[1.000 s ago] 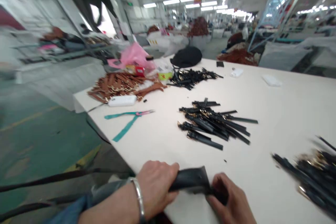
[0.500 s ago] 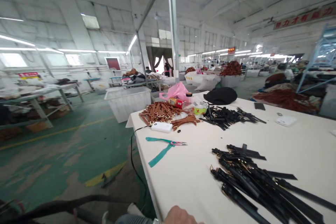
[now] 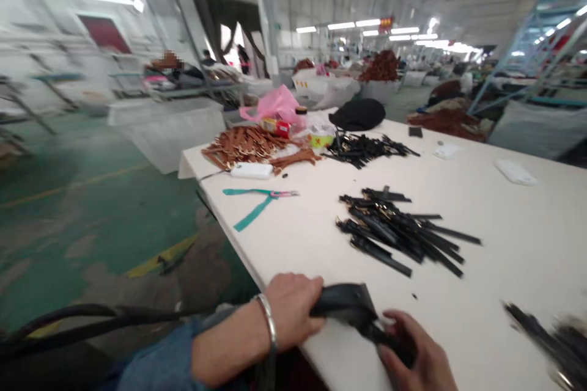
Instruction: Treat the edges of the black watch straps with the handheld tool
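My left hand (image 3: pixel 296 308), with a silver bangle at the wrist, is closed around one end of a black leather strap (image 3: pixel 346 302) at the table's near edge. The strap bends over toward my right hand (image 3: pixel 419 351), whose thumb and fingers grip its other, narrower part. Motion blur hides the fine detail there. Beyond my hands lies a pile of black straps (image 3: pixel 398 229) with gold-coloured metal fittings. More black straps (image 3: pixel 550 342) lie at the lower right. Pink thread snips (image 3: pixel 284 193) with a teal ribbon (image 3: pixel 252 214) rest on the table to the left.
On the white table (image 3: pixel 302 232) are brown straps (image 3: pixel 247 145), a white power bank (image 3: pixel 251 170), a pink plastic bag (image 3: pixel 275 105), small black straps (image 3: pixel 367 148) and a black cap (image 3: pixel 358 114). A white bin (image 3: pixel 169 128) stands left of the table.
My view has tilted down and turned right. Both hands now show over the table edge with a black strap between them; before, only part of one hand was visible.
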Demonstrator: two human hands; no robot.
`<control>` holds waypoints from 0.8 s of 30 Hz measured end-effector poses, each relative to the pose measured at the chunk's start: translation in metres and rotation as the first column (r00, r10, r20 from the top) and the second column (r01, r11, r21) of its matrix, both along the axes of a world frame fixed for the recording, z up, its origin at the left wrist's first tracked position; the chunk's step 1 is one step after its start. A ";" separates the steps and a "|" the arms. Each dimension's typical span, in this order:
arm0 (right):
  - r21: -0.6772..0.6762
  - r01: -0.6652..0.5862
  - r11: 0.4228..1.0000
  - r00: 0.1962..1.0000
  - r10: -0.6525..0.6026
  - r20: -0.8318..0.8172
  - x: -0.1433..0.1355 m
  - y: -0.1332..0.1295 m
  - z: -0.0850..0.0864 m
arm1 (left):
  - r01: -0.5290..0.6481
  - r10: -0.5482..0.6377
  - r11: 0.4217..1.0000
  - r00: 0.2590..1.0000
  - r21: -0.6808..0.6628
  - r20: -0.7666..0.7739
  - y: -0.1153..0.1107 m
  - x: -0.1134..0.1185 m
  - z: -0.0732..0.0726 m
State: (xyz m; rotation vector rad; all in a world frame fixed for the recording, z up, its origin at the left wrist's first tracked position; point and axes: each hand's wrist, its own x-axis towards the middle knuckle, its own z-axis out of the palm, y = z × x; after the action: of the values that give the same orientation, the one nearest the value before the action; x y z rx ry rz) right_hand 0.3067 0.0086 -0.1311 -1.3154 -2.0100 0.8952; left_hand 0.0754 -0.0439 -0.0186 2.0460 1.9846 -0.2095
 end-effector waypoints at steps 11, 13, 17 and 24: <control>0.086 -0.201 0.976 0.971 0.187 0.148 -0.002 0.007 0.026 | -0.049 0.045 0.990 0.998 -0.130 -0.034 -0.012 -0.022 -0.005; 0.080 -0.200 0.976 0.958 0.178 0.223 -0.006 0.009 0.030 | -0.052 0.048 0.989 0.998 -0.137 -0.029 -0.011 -0.020 -0.004; 0.067 -0.237 0.969 0.901 0.193 0.389 -0.015 0.018 0.039 | -0.062 0.058 0.991 0.998 -0.115 -0.034 -0.010 -0.021 -0.009; 0.172 -0.311 0.935 0.835 0.182 0.520 -0.023 0.014 0.039 | -0.051 0.049 0.990 0.999 -0.130 -0.023 -0.011 -0.021 -0.010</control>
State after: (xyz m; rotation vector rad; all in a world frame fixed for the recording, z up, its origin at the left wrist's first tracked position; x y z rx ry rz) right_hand 0.2841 0.0222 -0.0924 -1.2435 -2.6446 0.3977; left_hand 0.0542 -0.0547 -0.0284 1.9185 1.9757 -0.3407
